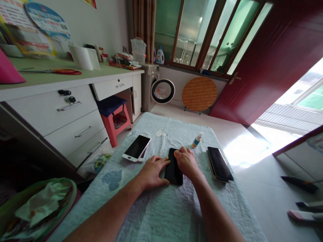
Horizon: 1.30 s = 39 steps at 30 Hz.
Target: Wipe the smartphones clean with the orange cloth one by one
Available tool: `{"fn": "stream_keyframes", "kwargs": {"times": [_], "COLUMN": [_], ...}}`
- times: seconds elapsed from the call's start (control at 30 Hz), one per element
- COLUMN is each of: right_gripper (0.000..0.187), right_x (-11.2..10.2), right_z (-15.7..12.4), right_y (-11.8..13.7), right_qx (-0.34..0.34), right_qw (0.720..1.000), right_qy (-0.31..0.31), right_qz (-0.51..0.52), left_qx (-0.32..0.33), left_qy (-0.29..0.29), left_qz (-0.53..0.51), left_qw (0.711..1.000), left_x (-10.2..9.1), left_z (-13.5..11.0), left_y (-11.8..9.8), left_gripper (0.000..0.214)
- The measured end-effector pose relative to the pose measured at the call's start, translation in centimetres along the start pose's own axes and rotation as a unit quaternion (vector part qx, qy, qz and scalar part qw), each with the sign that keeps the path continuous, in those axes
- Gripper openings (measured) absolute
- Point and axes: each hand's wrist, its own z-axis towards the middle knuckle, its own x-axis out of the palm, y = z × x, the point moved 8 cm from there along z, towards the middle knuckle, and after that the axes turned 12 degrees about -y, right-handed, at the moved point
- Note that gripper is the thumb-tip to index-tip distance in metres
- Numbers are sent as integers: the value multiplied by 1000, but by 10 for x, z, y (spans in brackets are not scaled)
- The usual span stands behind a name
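A black phone [173, 170] lies face up in the middle of a pale blue quilted cloth [161, 208]. My left hand [152, 172] lies flat beside the phone's left edge, fingers stretched out and touching it. My right hand [186, 162] rests on the phone's upper right part, fingers curled down onto the screen; whether they hold anything small I cannot make out. A white phone stack [137, 148] sits to the left. A dark phone stack [219, 164] lies to the right. A small spray bottle [196, 140] stands behind my right hand.
A desk with drawers [68, 111] runs along the left, with a red stool [113, 117] under it. A green-lined bin [37, 208] sits at the lower left. A washing machine [156, 88] and a round wooden tabletop [199, 94] stand at the far wall. Tools [302, 195] lie on the floor at right.
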Motion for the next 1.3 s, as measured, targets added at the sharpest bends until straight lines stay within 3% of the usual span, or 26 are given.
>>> {"fn": "stream_keyframes", "kwargs": {"times": [0.23,0.63,0.93,1.3], "right_gripper": [28,30,28,28], "right_x": [-5,6,-1,-11], "right_z": [-2,6,-1,-10], "right_y": [0,-7,1,5], "right_qx": [10,39,-3,-37], "right_qw": [1000,999,999,987], "right_qy": [13,22,35,107], "right_qz": [-11,-7,22,117], "left_qx": [1,5,1,-3], "left_qy": [0,-5,1,13], "left_qz": [3,-4,0,-7], "left_qw": [1000,1000,1000,1000], "left_x": [-1,0,1,-1], "left_z": [0,1,0,-1], "left_y": [0,0,2,-2], "left_gripper": [84,84,85,85]}}
